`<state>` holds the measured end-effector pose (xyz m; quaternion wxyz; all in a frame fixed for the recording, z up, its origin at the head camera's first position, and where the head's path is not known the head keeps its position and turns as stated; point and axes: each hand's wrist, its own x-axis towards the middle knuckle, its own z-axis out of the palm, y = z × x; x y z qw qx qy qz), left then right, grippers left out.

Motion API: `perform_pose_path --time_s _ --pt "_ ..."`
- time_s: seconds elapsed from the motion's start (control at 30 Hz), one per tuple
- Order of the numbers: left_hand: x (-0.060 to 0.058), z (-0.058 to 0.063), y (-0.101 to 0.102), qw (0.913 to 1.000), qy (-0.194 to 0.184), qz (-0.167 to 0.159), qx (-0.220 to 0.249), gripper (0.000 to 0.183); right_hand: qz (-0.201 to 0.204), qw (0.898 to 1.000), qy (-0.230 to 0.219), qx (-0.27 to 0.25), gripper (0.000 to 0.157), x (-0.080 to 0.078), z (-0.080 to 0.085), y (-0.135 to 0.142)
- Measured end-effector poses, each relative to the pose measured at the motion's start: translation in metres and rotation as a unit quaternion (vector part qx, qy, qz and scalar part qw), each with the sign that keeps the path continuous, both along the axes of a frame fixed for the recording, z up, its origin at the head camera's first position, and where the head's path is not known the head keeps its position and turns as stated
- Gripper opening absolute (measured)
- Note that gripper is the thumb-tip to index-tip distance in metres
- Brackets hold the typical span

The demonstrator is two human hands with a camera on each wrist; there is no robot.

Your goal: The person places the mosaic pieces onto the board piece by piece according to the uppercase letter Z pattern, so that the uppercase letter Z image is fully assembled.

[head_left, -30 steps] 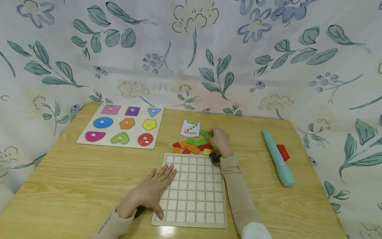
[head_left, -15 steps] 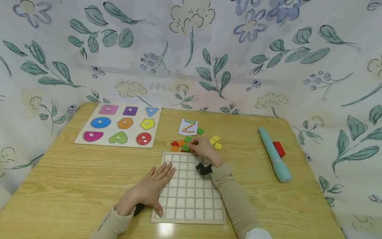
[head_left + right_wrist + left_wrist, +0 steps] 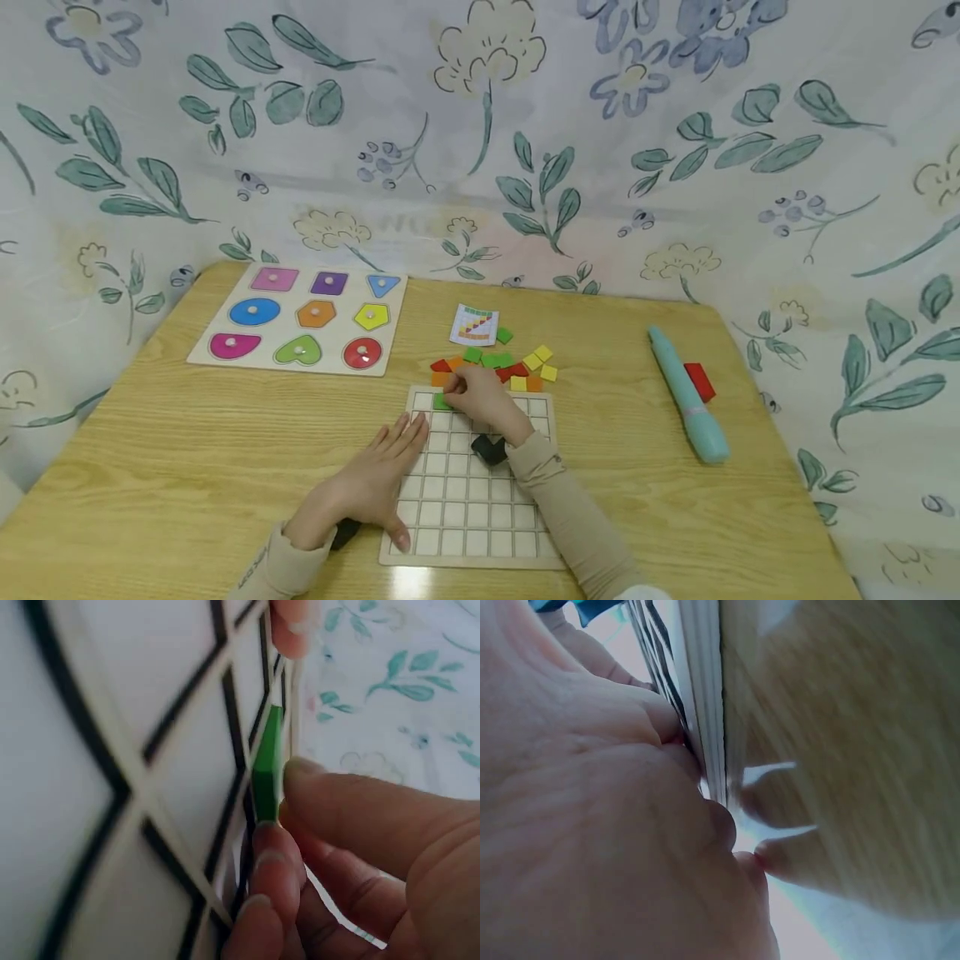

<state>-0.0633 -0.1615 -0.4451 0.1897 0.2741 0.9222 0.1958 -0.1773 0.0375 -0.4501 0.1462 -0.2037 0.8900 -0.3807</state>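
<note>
A pale wooden grid board lies on the table in front of me. My left hand rests on its left edge with the fingers straight and the thumb near the lower corner. Up at the top row, my right hand pinches a green square tile over the second cell from the left. The right wrist view shows thumb and fingertips on the green tile, which stands tilted against the grid. In the left wrist view, the palm hugs the board's side edge.
Loose green, red, orange and yellow tiles are scattered behind the board. A small pattern card lies beyond them. A knobbed shape puzzle is at the back left. On the right are a turquoise tapered stick and a red block.
My right hand has moved left from the loose tiles to the board's top row, bringing a green tile with it. The left hand has stayed on the board's left edge.
</note>
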Motion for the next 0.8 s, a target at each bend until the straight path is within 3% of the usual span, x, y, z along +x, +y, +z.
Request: perform_pose_path --time_s 0.13,0.3,0.37,0.53,0.8 --pt "0.000 -0.001 0.000 1.0000 -0.002 0.004 0.001 0.147 -0.047 0.998 -0.010 -0.033 0.017 -0.013 0.002 0.019" --pt "0.000 0.001 0.000 0.9999 -0.008 0.008 -0.005 0.146 -0.120 0.991 0.016 -0.052 0.021 -0.026 0.003 0.046" --pt "0.001 0.000 0.001 0.9999 -0.011 0.010 -0.007 0.146 -0.117 0.991 0.031 -0.048 0.023 -0.029 0.002 0.054" --pt "0.000 -0.003 0.002 0.9998 -0.011 0.011 -0.014 0.146 -0.061 0.995 0.077 -0.013 0.030 -0.038 -0.005 0.065" --pt "-0.002 -0.005 0.004 0.9997 -0.016 0.014 -0.015 0.145 -0.050 0.996 0.062 0.029 0.033 -0.043 -0.008 0.067"
